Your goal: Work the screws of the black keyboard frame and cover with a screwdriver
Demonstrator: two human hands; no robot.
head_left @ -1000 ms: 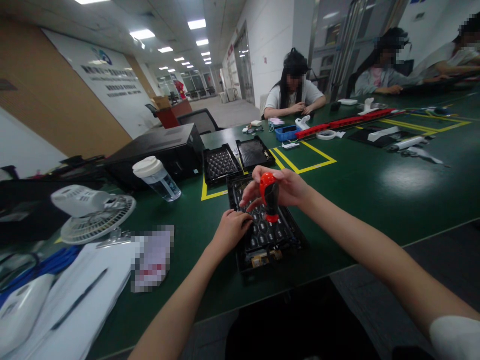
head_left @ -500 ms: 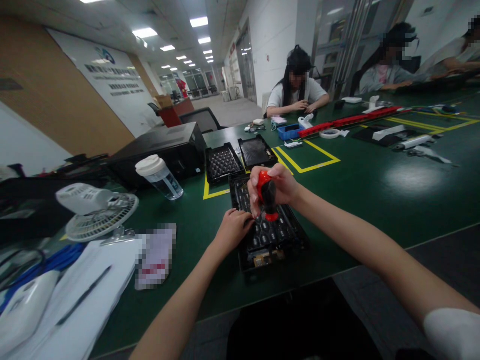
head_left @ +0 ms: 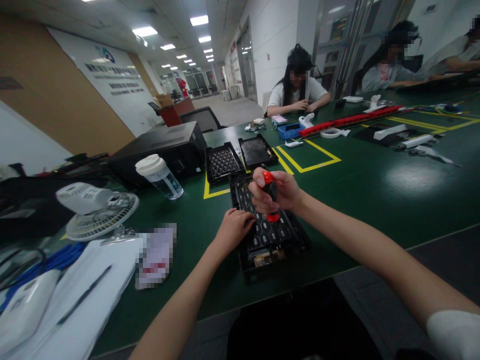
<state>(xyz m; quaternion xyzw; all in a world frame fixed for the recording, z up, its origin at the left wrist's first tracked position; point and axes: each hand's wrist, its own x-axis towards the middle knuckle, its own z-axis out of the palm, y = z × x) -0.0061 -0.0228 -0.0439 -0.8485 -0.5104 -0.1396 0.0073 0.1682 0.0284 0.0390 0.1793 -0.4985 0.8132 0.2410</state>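
Note:
In the middle of the head view a black casing (head_left: 279, 232) with rows of rounded, key-like cells lies on the green table. My right hand (head_left: 275, 190) is closed around the red-and-black handle of a screwdriver (head_left: 272, 217), held nearly upright over the casing. The screwdriver's tip is hidden from me. At the casing's left side, my left hand (head_left: 234, 227) has its bent fingers gripping the rim and near cells. Two similar black trays, one with a cell pattern (head_left: 224, 162) and one flatter (head_left: 258, 151), lie just beyond.
On the left are a bottle (head_left: 159, 176), a white fan (head_left: 99, 210), papers with a pen (head_left: 84, 295) and a black computer case (head_left: 161, 150). A blue box (head_left: 288, 131), tape roll (head_left: 332, 133) and red strip (head_left: 348, 120) lie farther back. A person (head_left: 298, 90) sits opposite.
My right hand has shifted slightly to the right, and the screwdriver handle has turned a little in its fingers. My left hand stays in the same place.

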